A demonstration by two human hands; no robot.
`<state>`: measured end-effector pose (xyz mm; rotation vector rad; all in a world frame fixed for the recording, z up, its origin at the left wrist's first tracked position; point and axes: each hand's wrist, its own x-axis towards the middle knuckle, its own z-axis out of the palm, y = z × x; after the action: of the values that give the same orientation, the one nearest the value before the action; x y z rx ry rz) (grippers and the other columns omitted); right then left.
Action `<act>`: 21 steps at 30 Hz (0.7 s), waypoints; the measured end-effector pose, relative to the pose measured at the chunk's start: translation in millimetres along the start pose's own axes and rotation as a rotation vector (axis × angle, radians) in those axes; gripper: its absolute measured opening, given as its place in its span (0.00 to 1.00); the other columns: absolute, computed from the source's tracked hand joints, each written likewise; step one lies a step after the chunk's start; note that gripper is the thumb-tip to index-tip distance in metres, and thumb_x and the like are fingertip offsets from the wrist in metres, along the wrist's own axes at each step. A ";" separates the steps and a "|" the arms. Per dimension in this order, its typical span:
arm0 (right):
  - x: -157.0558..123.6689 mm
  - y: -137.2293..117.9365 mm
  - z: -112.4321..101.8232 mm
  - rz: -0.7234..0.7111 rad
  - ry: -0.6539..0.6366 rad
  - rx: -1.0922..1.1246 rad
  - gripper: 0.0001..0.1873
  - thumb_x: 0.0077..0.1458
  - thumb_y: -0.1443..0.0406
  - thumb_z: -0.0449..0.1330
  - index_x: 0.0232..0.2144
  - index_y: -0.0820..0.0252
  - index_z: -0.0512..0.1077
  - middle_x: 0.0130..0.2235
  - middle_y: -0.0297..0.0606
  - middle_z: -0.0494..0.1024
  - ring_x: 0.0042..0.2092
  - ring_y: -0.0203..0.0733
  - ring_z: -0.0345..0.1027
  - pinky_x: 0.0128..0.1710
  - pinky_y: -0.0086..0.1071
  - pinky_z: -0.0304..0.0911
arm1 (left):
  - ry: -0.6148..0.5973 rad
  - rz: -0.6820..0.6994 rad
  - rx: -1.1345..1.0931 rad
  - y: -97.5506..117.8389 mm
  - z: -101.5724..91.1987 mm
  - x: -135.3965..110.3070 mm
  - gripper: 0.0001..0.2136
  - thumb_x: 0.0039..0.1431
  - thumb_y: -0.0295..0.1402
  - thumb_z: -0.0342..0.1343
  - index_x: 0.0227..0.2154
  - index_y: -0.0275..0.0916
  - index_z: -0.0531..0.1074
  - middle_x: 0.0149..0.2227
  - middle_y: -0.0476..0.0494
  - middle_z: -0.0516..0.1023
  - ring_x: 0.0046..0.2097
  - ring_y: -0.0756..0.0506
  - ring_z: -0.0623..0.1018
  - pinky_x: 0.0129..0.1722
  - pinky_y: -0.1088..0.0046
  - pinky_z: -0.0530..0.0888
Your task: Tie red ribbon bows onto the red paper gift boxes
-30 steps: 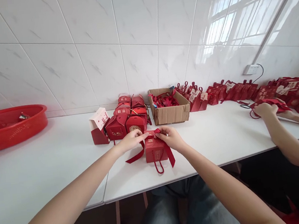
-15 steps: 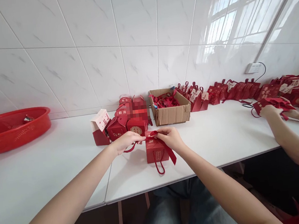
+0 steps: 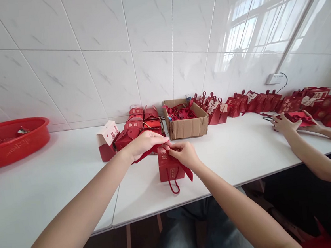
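Note:
A red gift box [image 3: 167, 171] with pale lettering and a twisted cord handle [image 3: 174, 188] stands on the white table in front of me. Over its top runs a red ribbon [image 3: 186, 170], one tail hanging down the right side. My left hand [image 3: 148, 143] is closed on the ribbon at the upper left of the box, with a length of it trailing under the palm. On the top of the box, my right hand [image 3: 183, 153] pinches the ribbon close to the left fingertips. The fingers partly hide where the ribbon crosses.
Several red boxes [image 3: 134, 124] and a white-topped box [image 3: 106, 132] stand behind. A cardboard box [image 3: 187, 127] holds red ribbons. At left is a red plastic basin [image 3: 35, 138]. Finished-looking red boxes [image 3: 237, 104] line the wall; at right a co-worker's hands [image 3: 287, 123] hold a bowed box.
My left hand has moved up and right, over the box top, bringing its ribbon end toward my right hand. The co-worker's hands have shifted around their red box.

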<state>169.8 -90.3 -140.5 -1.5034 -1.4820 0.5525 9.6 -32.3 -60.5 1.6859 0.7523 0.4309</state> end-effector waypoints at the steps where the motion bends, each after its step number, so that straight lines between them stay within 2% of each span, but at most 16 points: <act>1: -0.4 1.0 -0.8 -0.016 -0.011 0.001 0.13 0.50 0.60 0.56 0.29 0.58 0.80 0.25 0.31 0.78 0.31 0.38 0.68 0.34 0.29 0.59 | 0.004 0.004 0.018 2.2 0.8 2.7 0.16 0.49 0.45 0.62 0.31 0.34 0.80 0.32 0.39 0.80 0.33 0.45 0.76 0.38 0.67 0.73; 5: -1.9 4.2 -4.9 -0.061 -0.037 -0.008 0.12 0.50 0.61 0.56 0.27 0.59 0.79 0.23 0.30 0.75 0.28 0.36 0.65 0.33 0.29 0.58 | 0.017 0.029 0.135 11.1 3.1 13.6 0.16 0.48 0.46 0.62 0.28 0.35 0.80 0.33 0.39 0.81 0.29 0.47 0.74 0.33 0.68 0.71; 11: -0.7 11.4 -2.0 -0.072 -0.014 0.048 0.18 0.51 0.53 0.57 0.21 0.61 0.74 0.20 0.32 0.72 0.25 0.35 0.61 0.28 0.29 0.57 | -0.078 -0.010 0.226 25.0 6.4 24.6 0.15 0.47 0.46 0.61 0.27 0.37 0.80 0.33 0.40 0.81 0.28 0.46 0.74 0.28 0.70 0.67; 14: 0.8 14.2 0.8 -0.057 -0.004 0.071 0.19 0.52 0.53 0.56 0.20 0.60 0.73 0.19 0.33 0.70 0.24 0.35 0.60 0.26 0.29 0.55 | -0.145 0.052 0.321 33.4 11.6 32.1 0.16 0.47 0.47 0.61 0.27 0.37 0.80 0.31 0.41 0.81 0.30 0.45 0.75 0.30 0.70 0.67; 16: 1.3 14.1 0.9 -0.055 -0.011 0.077 0.19 0.52 0.52 0.55 0.20 0.59 0.72 0.19 0.32 0.70 0.23 0.36 0.59 0.25 0.29 0.55 | -0.145 0.132 0.372 38.8 17.0 41.5 0.18 0.48 0.50 0.59 0.27 0.38 0.80 0.32 0.42 0.81 0.32 0.45 0.75 0.31 0.70 0.66; 19: 1.6 12.5 -0.5 -0.058 -0.027 0.093 0.19 0.53 0.52 0.55 0.19 0.59 0.72 0.21 0.33 0.72 0.25 0.37 0.62 0.26 0.30 0.56 | -0.150 0.175 0.354 42.7 23.1 60.4 0.21 0.51 0.53 0.55 0.31 0.39 0.80 0.36 0.42 0.80 0.37 0.44 0.76 0.35 0.70 0.67; 21: 2.0 12.0 -1.2 -0.058 -0.031 0.108 0.19 0.53 0.53 0.55 0.20 0.59 0.72 0.22 0.34 0.74 0.26 0.38 0.63 0.28 0.30 0.57 | -0.132 0.170 0.296 39.0 21.9 70.1 0.21 0.52 0.52 0.55 0.29 0.37 0.78 0.35 0.41 0.80 0.39 0.43 0.76 0.37 0.70 0.67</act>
<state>177.5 -87.0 -149.3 -1.3699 -1.4910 0.6137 84.2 -4.8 -36.2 2.0442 0.5991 0.3331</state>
